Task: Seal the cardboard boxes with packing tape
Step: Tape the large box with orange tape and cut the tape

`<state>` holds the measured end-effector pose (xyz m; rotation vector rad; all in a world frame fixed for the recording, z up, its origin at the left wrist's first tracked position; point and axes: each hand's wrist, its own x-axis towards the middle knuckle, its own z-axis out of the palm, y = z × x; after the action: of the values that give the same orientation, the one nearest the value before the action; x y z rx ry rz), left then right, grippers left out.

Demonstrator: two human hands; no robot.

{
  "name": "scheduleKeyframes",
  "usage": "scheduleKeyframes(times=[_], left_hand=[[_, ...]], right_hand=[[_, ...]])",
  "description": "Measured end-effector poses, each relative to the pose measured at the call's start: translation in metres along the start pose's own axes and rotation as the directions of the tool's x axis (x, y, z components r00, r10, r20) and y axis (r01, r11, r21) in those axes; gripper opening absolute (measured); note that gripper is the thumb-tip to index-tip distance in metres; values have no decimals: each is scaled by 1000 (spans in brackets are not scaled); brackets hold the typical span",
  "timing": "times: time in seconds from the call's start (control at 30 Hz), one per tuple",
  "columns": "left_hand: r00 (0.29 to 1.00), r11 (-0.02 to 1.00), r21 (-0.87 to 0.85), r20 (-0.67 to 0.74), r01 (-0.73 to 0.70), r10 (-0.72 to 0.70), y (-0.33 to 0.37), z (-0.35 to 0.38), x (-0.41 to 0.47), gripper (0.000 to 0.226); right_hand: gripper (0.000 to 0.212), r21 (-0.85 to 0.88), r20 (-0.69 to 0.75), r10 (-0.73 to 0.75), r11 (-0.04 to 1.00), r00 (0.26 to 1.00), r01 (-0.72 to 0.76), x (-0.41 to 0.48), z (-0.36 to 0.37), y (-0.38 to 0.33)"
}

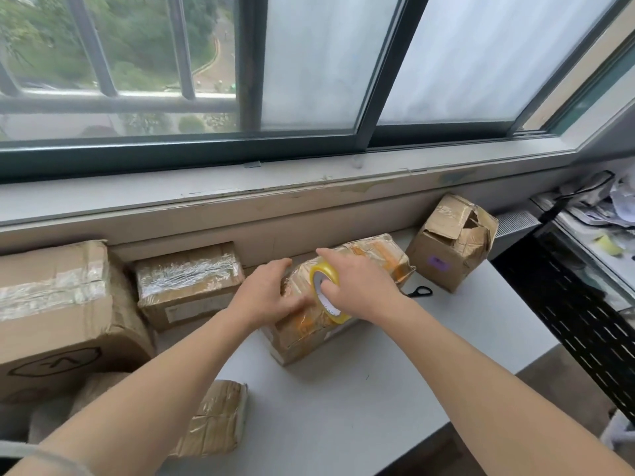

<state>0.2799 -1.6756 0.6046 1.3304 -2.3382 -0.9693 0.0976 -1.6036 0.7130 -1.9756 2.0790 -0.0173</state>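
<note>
I see left hand (266, 293) flat on box (381, 259), steadying it; right hand (359, 286) grips tape roll (323, 273), probably to draw strip across.

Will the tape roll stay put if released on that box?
Probably not: the tape roll stands on edge atop the taped box, so it may roll. The right hand alone grips it, suggesting it's light.

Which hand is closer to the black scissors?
Right. The right hand, holding the tape roll on the box, is just left of the scissors; the left hand lies farther left.
</note>
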Motion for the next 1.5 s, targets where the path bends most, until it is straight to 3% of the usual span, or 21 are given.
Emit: scheduleKeyframes(times=[0.07,0.13,0.33,0.47,0.57,0.73,0.83,1.17,1.3,1.4,1.5], left_hand=[[995,989,144,98,-14,0,0,-1,-11,145],[990,971,238,141,-24,-10,1,3,-18,156],[996,902,423,66,-81,59,20,18,-16,138],[995,911,403,77,-87,61,32,21,-9,132],[992,899,422,85,-121,93,29,17,-7,130],[993,873,480,112,-85,34,21,12,-2,135],[990,858,507,138,-87,19,26,13,0,135],[985,865,492,169,-98,15,24,14,-1,129],[981,839,517,164,-173,102,24,15,-3,119],[952,735,605,183,-307,247,23,26,-7,99],[915,675,625,188,-392,357,17,29,-5,92]], right_hand=[[62,-5,-12,5,1000,1000,-5,2,3,1],[61,-20,-33,-2,1000,999,1,3,5,-1],[57,53,-63,-10,998,998,14,4,4,-5],[62,217,-95,-11,976,995,31,-4,1,-2],[70,299,-46,58,953,997,-42,-14,-5,0],[83,92,126,91,990,988,-103,-32,-9,5],[84,55,220,137,987,966,-153,-51,9,12],[82,-5,218,162,986,962,-165,-76,69,19],[82,-48,218,159,987,963,-152,-73,66,21],[84,-45,225,166,986,960,-160,-72,70,25],[85,-24,212,146,989,966,-144,-71,73,26]])
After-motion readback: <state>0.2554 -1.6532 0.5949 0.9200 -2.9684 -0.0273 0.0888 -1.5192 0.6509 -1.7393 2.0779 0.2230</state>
